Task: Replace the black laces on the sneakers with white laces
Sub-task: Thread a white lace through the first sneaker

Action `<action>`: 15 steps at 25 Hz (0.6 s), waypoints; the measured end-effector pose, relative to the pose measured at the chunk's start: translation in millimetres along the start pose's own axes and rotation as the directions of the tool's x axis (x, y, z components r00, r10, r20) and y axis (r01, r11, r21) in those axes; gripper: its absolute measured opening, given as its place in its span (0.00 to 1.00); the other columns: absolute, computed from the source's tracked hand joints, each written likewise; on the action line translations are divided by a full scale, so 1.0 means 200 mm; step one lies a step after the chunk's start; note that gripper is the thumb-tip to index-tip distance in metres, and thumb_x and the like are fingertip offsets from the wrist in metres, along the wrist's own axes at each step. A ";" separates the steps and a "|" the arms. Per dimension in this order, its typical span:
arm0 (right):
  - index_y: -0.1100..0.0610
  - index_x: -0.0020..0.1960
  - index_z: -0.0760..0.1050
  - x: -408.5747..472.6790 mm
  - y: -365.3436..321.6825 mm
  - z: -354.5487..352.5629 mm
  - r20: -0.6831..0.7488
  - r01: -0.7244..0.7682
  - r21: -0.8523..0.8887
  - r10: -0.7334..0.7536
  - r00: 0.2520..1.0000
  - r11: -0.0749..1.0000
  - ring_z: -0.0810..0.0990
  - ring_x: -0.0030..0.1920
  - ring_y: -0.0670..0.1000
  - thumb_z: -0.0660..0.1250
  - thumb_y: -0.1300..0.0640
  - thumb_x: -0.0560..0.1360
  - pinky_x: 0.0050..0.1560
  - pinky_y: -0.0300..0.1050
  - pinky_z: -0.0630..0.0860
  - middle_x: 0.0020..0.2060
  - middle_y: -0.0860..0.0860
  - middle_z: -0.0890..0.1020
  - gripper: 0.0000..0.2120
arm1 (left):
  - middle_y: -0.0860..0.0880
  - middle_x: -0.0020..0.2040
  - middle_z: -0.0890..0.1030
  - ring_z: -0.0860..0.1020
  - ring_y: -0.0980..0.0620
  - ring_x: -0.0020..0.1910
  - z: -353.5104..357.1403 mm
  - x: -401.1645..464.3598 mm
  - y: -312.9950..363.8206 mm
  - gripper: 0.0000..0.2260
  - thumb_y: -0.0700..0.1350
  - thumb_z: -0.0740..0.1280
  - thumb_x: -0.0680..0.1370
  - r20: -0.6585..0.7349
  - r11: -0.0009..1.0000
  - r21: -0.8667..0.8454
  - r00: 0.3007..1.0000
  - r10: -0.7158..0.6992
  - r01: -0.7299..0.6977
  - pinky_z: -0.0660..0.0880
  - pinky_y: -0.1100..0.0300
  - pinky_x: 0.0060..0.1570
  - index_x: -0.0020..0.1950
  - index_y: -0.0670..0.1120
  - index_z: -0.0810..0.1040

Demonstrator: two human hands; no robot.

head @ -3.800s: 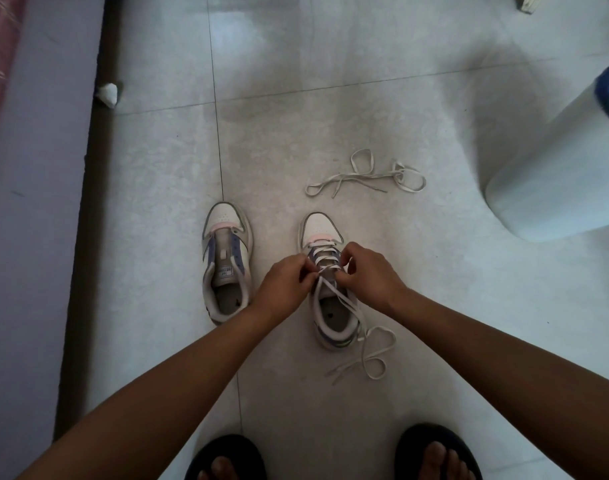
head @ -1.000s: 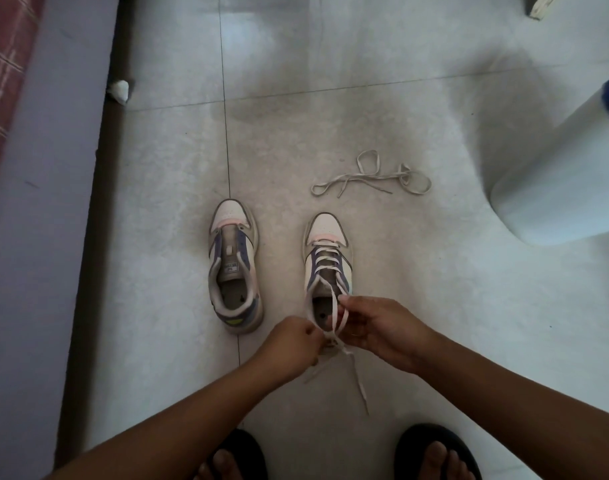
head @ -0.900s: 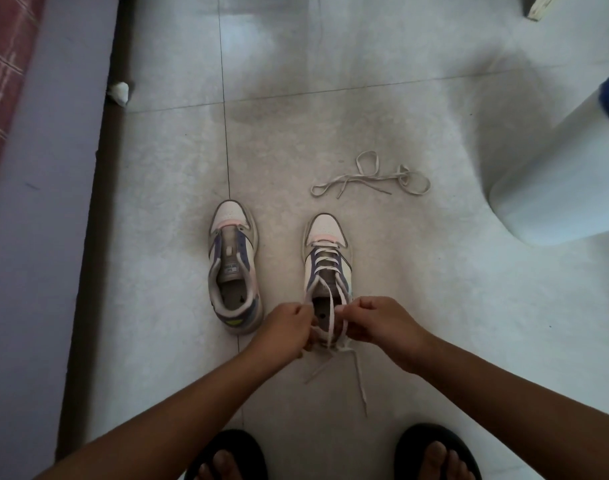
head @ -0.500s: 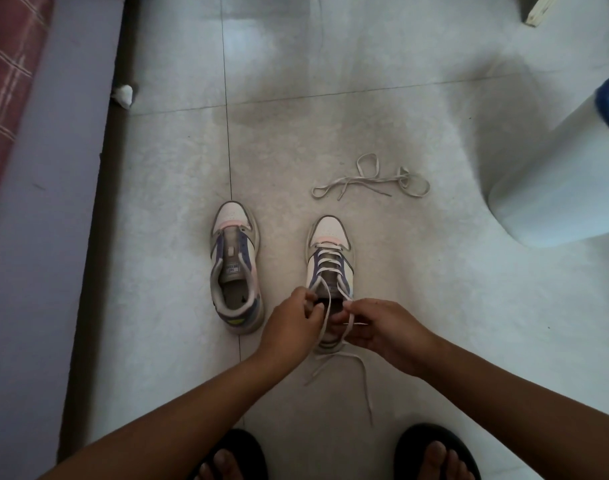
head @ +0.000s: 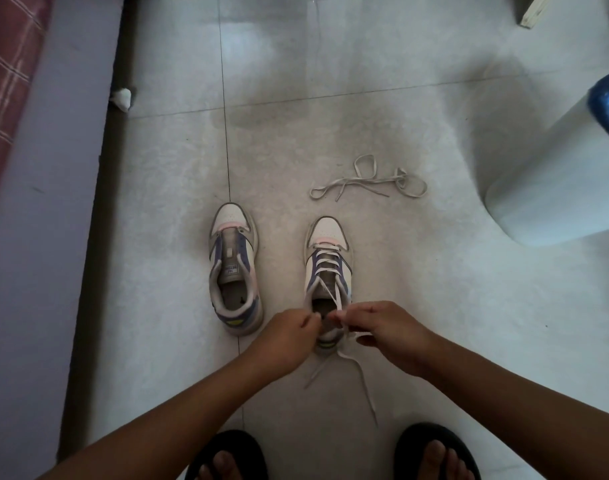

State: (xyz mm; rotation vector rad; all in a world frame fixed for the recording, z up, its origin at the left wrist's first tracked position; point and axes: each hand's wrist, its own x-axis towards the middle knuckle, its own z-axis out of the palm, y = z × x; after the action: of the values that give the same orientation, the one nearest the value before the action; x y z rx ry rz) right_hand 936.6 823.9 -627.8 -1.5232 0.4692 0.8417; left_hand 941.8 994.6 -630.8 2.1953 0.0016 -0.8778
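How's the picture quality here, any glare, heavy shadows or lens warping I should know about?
Head view: dim, soft light; a pale glare patch on the tiled floor at the top; a broad shadow beside the white container. Wide-angle bending curves the frame edges. The left hand and right hand on the white lace are slightly soft, and the laced sneaker stays readable.

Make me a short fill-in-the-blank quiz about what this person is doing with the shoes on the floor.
1. The shoe on the left has ____ lace in it.
2. Both hands pinch the ends of the lace on the ____ shoe.
3. A spare lace lies loose on the ____, beyond the shoes.
4. The person's feet wear black ____.

Missing words: no; right; floor; sandals
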 end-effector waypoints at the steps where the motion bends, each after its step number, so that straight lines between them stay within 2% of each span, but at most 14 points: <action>1: 0.54 0.47 0.84 -0.02 0.00 0.00 -0.015 0.102 -0.215 -0.107 0.994 0.971 0.80 0.45 0.47 0.67 0.55 0.75 0.44 0.40 0.72 0.43 0.47 0.84 0.07 | 0.42 0.42 0.80 0.76 0.48 0.40 -0.02 0.01 0.01 0.17 0.49 0.56 0.81 -0.019 0.997 -0.065 0.999 -0.048 0.047 0.72 0.55 0.42 0.47 0.40 0.79; 2: 0.54 0.46 0.84 -0.03 0.00 0.01 0.017 0.211 -0.404 -0.223 0.975 0.890 0.80 0.45 0.47 0.68 0.55 0.75 0.46 0.41 0.73 0.42 0.48 0.83 0.06 | 0.42 0.42 0.80 0.76 0.48 0.41 -0.02 0.02 0.02 0.18 0.50 0.55 0.81 0.001 0.988 -0.138 0.997 -0.072 0.071 0.72 0.55 0.42 0.48 0.40 0.79; 3: 0.54 0.46 0.84 -0.03 0.00 0.02 0.080 0.303 -0.521 -0.308 0.948 0.798 0.79 0.45 0.47 0.68 0.56 0.75 0.48 0.41 0.72 0.42 0.48 0.81 0.06 | 0.41 0.43 0.81 0.76 0.49 0.42 -0.02 0.02 0.04 0.18 0.51 0.57 0.81 0.051 0.973 -0.214 0.995 -0.082 0.091 0.73 0.56 0.42 0.48 0.40 0.80; 4: 0.53 0.47 0.84 -0.05 0.00 0.03 0.127 0.355 -0.564 -0.346 0.930 0.745 0.78 0.45 0.47 0.67 0.56 0.75 0.48 0.40 0.71 0.42 0.48 0.80 0.06 | 0.40 0.45 0.82 0.77 0.49 0.42 -0.01 0.02 0.05 0.17 0.50 0.58 0.81 0.096 0.949 -0.292 0.991 -0.095 0.119 0.73 0.58 0.42 0.48 0.40 0.80; 6: 0.49 0.44 0.84 -0.08 -0.02 0.02 0.104 0.365 -0.504 -0.364 0.925 0.783 0.79 0.44 0.45 0.68 0.55 0.75 0.47 0.37 0.72 0.41 0.47 0.81 0.06 | 0.38 0.46 0.82 0.78 0.49 0.41 -0.01 0.01 0.08 0.12 0.46 0.61 0.80 0.101 0.878 -0.437 0.981 -0.167 0.194 0.74 0.60 0.42 0.45 0.41 0.81; 8: 0.46 0.42 0.83 -0.09 -0.06 -0.06 -0.010 0.322 -0.349 -0.348 0.938 0.880 0.81 0.40 0.44 0.68 0.56 0.74 0.43 0.32 0.74 0.38 0.47 0.84 0.07 | 0.40 0.40 0.82 0.79 0.49 0.38 -0.06 0.02 0.09 0.12 0.42 0.60 0.80 0.089 0.759 -0.594 0.960 -0.265 0.264 0.75 0.59 0.42 0.40 0.42 0.79; 10: 0.47 0.45 0.83 -0.09 -0.09 -0.18 -0.117 0.258 -0.228 -0.290 0.950 0.939 0.81 0.36 0.45 0.69 0.58 0.74 0.41 0.33 0.76 0.35 0.48 0.84 0.07 | 0.44 0.33 0.81 0.79 0.48 0.37 -0.16 0.05 0.09 0.14 0.41 0.59 0.80 0.089 0.604 -0.749 0.945 -0.315 0.272 0.75 0.57 0.42 0.36 0.42 0.76; 11: 0.49 0.47 0.82 -0.07 -0.10 -0.25 -0.149 0.200 -0.226 -0.237 0.960 0.953 0.80 0.34 0.47 0.69 0.59 0.74 0.41 0.36 0.77 0.33 0.50 0.83 0.07 | 0.46 0.31 0.79 0.78 0.48 0.37 -0.22 0.06 0.08 0.15 0.42 0.59 0.80 0.080 0.532 -0.809 0.944 -0.320 0.249 0.74 0.57 0.42 0.34 0.42 0.74; 13: 0.55 0.49 0.82 -0.06 -0.12 -0.40 -0.148 0.035 -0.334 -0.089 0.985 0.942 0.76 0.31 0.49 0.70 0.59 0.73 0.38 0.41 0.75 0.29 0.54 0.79 0.05 | 0.47 0.28 0.77 0.79 0.48 0.36 -0.34 0.08 0.07 0.16 0.44 0.57 0.81 0.047 0.436 -0.881 0.951 -0.307 0.184 0.74 0.57 0.41 0.33 0.44 0.70; 15: 0.62 0.45 0.83 -0.07 -0.15 -0.53 -0.102 -0.072 -0.389 0.035 0.994 0.918 0.72 0.27 0.49 0.70 0.59 0.73 0.36 0.41 0.76 0.25 0.53 0.73 0.07 | 0.49 0.26 0.75 0.80 0.50 0.31 -0.45 0.10 0.08 0.17 0.46 0.57 0.81 -0.009 0.425 -0.899 0.965 -0.263 0.108 0.74 0.57 0.40 0.32 0.44 0.68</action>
State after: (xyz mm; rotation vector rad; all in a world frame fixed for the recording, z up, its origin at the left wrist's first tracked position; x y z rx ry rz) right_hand 974.1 723.7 -601.8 -1.9339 0.4273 0.9505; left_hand 1013.6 1037.3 -589.8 1.2079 0.6683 -0.5868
